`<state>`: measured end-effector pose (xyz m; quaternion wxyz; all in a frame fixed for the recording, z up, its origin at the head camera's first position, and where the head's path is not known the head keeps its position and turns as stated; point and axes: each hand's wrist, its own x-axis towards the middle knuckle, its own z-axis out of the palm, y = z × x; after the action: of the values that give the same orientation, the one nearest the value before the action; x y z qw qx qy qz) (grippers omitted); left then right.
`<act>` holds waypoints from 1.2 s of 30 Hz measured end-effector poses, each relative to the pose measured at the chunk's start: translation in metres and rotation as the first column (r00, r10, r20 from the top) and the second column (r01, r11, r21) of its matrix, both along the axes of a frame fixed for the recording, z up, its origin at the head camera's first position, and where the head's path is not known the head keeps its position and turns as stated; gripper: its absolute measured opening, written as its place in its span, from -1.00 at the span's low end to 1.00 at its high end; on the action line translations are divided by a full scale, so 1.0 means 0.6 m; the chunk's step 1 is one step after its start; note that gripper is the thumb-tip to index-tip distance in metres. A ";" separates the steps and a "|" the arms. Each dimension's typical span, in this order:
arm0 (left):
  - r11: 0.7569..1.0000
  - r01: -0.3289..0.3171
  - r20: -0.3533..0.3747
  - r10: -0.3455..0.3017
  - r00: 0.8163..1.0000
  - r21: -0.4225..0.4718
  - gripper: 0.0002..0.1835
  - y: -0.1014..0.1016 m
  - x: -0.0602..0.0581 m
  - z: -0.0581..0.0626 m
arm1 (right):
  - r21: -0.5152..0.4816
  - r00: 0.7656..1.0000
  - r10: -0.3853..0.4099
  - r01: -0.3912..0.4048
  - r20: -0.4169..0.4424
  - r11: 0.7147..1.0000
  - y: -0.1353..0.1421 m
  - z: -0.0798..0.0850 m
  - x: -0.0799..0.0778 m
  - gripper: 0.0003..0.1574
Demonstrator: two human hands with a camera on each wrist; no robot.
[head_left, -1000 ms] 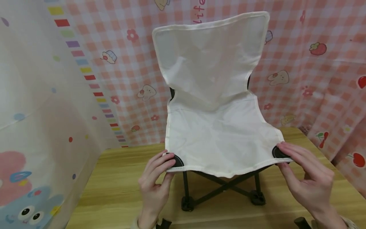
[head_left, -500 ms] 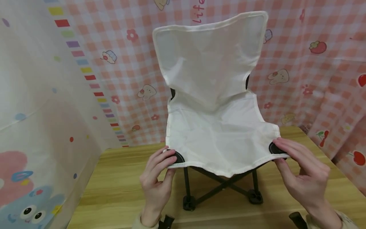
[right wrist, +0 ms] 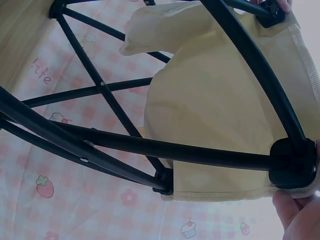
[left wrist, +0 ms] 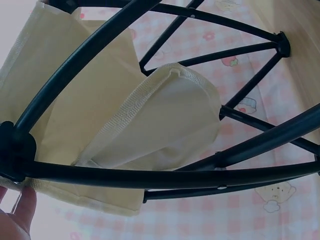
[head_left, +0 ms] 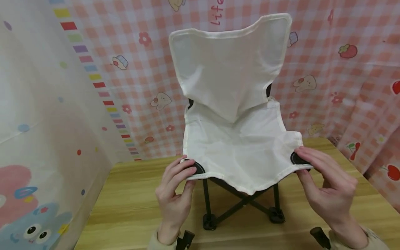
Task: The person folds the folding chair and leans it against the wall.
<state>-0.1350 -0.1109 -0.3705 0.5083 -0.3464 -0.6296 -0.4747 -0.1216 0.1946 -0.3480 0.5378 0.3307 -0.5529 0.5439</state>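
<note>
A small folding chair (head_left: 234, 142) with white cloth and a black tube frame stands on the wooden table. My left hand (head_left: 175, 201) pinches its front left corner, fingers over the black corner patch and thumb beneath. At the front right corner, my right hand (head_left: 331, 189) grips in the same way over the other patch (head_left: 298, 158). Between them the seat's front edge sags into a point. Under the seat, the wrist views show crossed frame tubes (left wrist: 125, 176) and a plastic corner joint (right wrist: 295, 165) next to the right thumb (right wrist: 285, 207). Cloth hangs folded below the seat.
The wood-grain table (head_left: 122, 198) carries the chair. A pink checked curtain (head_left: 131, 86) hangs close behind it, and a white patterned curtain (head_left: 56, 114) on the left. Black front feet (head_left: 319, 236) of the chair stand near both forearms.
Both hands have drawn the front corners inward and slightly up. The seat and backrest cloth sag more deeply in the middle, and the chair's feet have moved closer together.
</note>
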 end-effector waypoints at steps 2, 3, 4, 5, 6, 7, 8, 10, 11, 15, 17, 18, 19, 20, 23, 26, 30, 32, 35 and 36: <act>1.000 -0.001 -0.003 0.001 1.000 0.001 -0.84 0.001 0.000 0.002 | 0.000 1.000 -0.009 0.009 -0.003 1.000 -0.002 0.002 -0.001 -0.68; 1.000 0.000 -0.004 0.000 1.000 0.003 -0.84 0.002 0.000 0.003 | -0.001 1.000 -0.005 0.005 -0.007 1.000 -0.004 0.003 -0.002 -0.68; 1.000 0.002 -0.006 -0.002 1.000 0.004 -0.83 0.003 0.000 0.004 | -0.001 1.000 -0.007 0.007 -0.008 1.000 -0.005 0.003 -0.002 -0.67; 1.000 0.003 -0.009 -0.003 1.000 0.005 -0.83 0.004 0.000 0.005 | -0.001 1.000 -0.010 0.010 -0.007 1.000 -0.006 0.004 -0.002 -0.67; 1.000 0.005 -0.012 -0.005 1.000 0.007 -0.82 0.005 0.000 0.005 | -0.001 1.000 -0.013 0.013 -0.006 1.000 -0.007 0.004 -0.002 -0.67; 1.000 0.006 -0.016 -0.006 1.000 0.009 -0.82 0.006 0.000 0.006 | -0.001 1.000 -0.017 0.017 -0.005 1.000 -0.007 0.004 -0.002 -0.67; 1.000 0.006 -0.018 -0.006 1.000 0.010 -0.82 0.007 0.000 0.007 | -0.003 1.000 -0.016 0.016 -0.004 1.000 -0.008 0.004 -0.002 -0.67; 1.000 0.007 -0.018 -0.007 1.000 0.011 -0.82 0.008 0.000 0.010 | -0.006 1.000 -0.014 0.014 -0.004 1.000 -0.010 0.005 -0.003 -0.68; 1.000 0.006 -0.018 -0.006 1.000 0.011 -0.82 0.009 0.000 0.011 | -0.007 1.000 -0.012 0.012 -0.005 1.000 -0.010 0.006 -0.004 -0.67; 1.000 0.006 -0.007 -0.006 1.000 0.009 -0.82 0.010 -0.001 0.016 | -0.014 1.000 0.002 -0.002 -0.013 1.000 -0.016 0.010 -0.005 -0.68; 1.000 0.004 -0.005 -0.004 1.000 0.008 -0.81 0.011 -0.001 0.018 | -0.018 1.000 0.007 -0.007 -0.019 1.000 -0.019 0.014 -0.004 -0.69; 1.000 0.004 -0.005 -0.004 1.000 0.007 -0.81 0.012 -0.002 0.019 | -0.020 1.000 0.004 -0.004 -0.017 1.000 -0.021 0.016 -0.004 -0.69; 1.000 0.003 -0.005 -0.003 1.000 0.007 -0.80 0.012 -0.002 0.019 | -0.022 1.000 0.002 -0.003 -0.016 1.000 -0.023 0.018 -0.003 -0.69; 1.000 0.003 -0.007 -0.003 1.000 0.008 -0.80 0.013 -0.002 0.020 | -0.023 1.000 0.000 0.000 -0.012 1.000 -0.026 0.020 -0.002 -0.69; 1.000 0.003 -0.018 -0.003 1.000 0.010 -0.81 0.017 -0.004 0.025 | -0.026 1.000 -0.015 0.015 -0.004 1.000 -0.031 0.024 -0.002 -0.69; 1.000 -0.002 -0.032 0.002 0.999 0.011 -0.80 0.020 -0.006 0.029 | -0.029 1.000 -0.022 0.021 -0.010 0.999 -0.035 0.027 -0.003 -0.69; 1.000 -0.012 -0.039 0.013 0.999 0.010 -0.80 0.025 -0.008 0.035 | -0.031 0.999 -0.019 0.019 -0.026 0.999 -0.040 0.029 -0.005 -0.70; 1.000 -0.013 -0.037 0.013 0.999 0.011 -0.80 0.027 -0.009 0.037 | -0.031 0.999 -0.025 0.024 -0.023 0.999 -0.042 0.031 -0.005 -0.70; 1.000 -0.012 -0.034 0.012 0.999 0.013 -0.81 0.031 -0.010 0.041 | -0.031 0.999 -0.036 0.036 -0.016 0.999 -0.047 0.035 -0.004 -0.68; 1.000 -0.012 -0.035 0.012 0.999 0.015 -0.81 0.032 -0.010 0.042 | -0.031 0.999 -0.037 0.036 -0.020 0.999 -0.049 0.037 -0.005 -0.68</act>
<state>-0.1411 -0.0918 -0.3456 0.5245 -0.3471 -0.6192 -0.4701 -0.1245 0.1650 -0.3259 0.5581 0.3179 -0.5449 0.5390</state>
